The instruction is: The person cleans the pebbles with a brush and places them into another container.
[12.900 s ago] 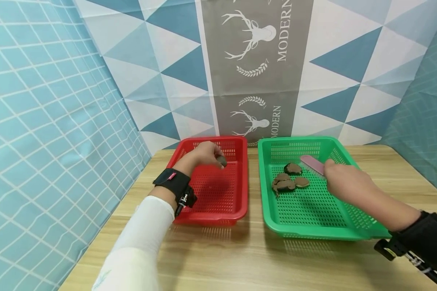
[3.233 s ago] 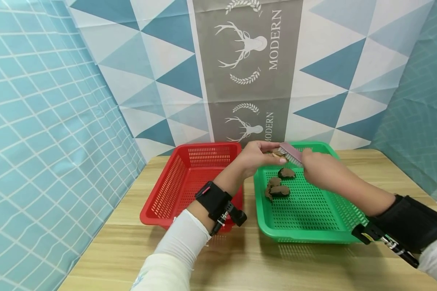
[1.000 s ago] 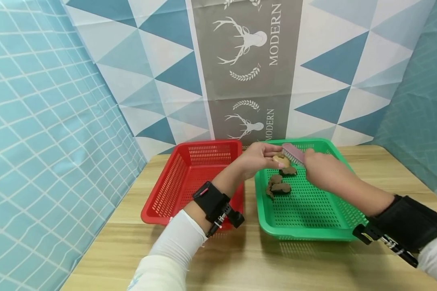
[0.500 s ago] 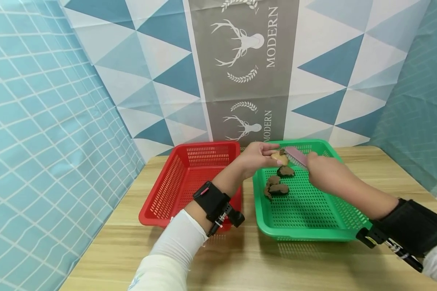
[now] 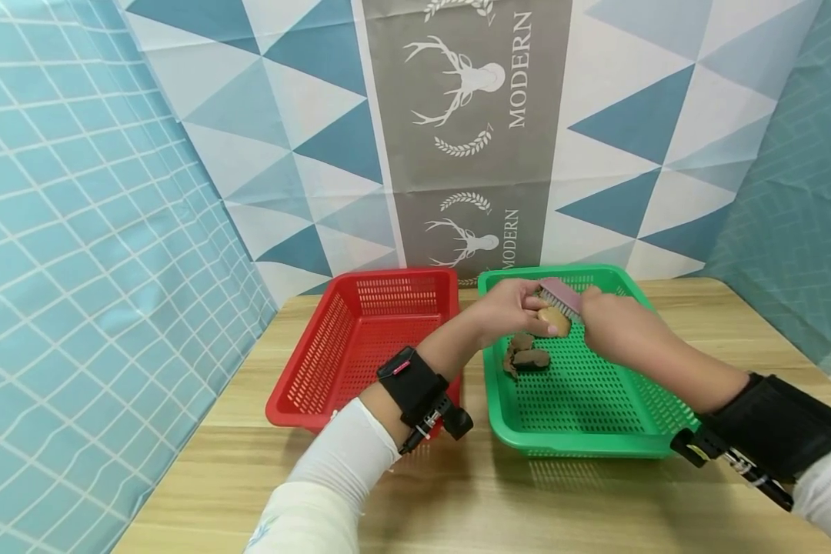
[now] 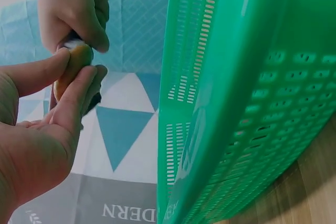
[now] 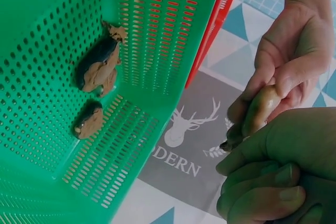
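Observation:
Between thumb and fingers, the left hand [image 5: 508, 312] pinches a yellowish-tan stone-like piece [image 5: 555, 321], held above the green basket [image 5: 582, 442]. The right hand [image 5: 612, 323] grips a pink brush [image 5: 561, 294], whose white bristles face the piece. In the left wrist view the left hand [image 6: 47, 129] holds the rounded yellow piece [image 6: 73, 69] close against the right hand [image 6: 76, 9]. From the right wrist the piece [image 7: 261, 107] looks smooth and wet, with the right hand [image 7: 278, 166] just below it. Dark pieces coated in brown mud [image 7: 98, 69] lie in the green basket.
A red basket [image 5: 363, 335] stands left of the green one on the wooden table [image 5: 526, 508]. Patterned cloth [image 5: 485, 154] hangs behind, and blue tiled cloth [image 5: 97, 254] covers the left side.
Since half a second ago, the left hand and the piece have shifted slightly right and down, now hiding the upper muddy piece. Brown mud seen on the held piece earlier is out of sight.

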`<state>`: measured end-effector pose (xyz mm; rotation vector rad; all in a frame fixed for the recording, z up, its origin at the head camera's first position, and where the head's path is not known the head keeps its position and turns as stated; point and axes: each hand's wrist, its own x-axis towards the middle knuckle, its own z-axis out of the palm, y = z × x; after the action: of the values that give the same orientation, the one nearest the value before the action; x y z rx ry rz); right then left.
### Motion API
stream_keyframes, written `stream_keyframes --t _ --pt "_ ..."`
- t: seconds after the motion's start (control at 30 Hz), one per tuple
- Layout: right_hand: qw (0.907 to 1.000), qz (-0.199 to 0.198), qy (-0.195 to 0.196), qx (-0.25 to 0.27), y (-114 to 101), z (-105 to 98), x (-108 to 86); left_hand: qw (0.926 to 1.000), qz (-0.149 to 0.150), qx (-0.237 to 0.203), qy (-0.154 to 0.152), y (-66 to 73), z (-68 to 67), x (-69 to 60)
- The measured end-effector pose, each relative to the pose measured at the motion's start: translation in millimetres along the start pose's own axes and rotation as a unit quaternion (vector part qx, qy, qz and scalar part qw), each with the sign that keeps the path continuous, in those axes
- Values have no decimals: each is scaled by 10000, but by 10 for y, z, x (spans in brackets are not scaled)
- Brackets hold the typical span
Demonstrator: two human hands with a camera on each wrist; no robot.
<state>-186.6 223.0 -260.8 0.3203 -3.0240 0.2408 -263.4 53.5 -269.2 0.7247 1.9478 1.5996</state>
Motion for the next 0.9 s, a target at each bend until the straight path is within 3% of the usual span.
stream_keyframes --t 0.23,0.3,0.47,0.67,0.9 --pt "9999 -103 -34 -34 -36 24 -64 9962 -171 454 717 -16 -99 39" --pt "9999 -92 -43 -42 -67 34 -63 9961 -136 525 696 -26 -91 47" --pt "9998 103 -17 -157 -69 33 -1 9984 49 501 248 -27 2 33" --pt "9996 177 8 -228 55 21 7 9976 -275 541 337 -5 27 -1" --pt "9996 203 -67 -208 146 13 -48 9988 -230 381 180 -11 -19 -44"
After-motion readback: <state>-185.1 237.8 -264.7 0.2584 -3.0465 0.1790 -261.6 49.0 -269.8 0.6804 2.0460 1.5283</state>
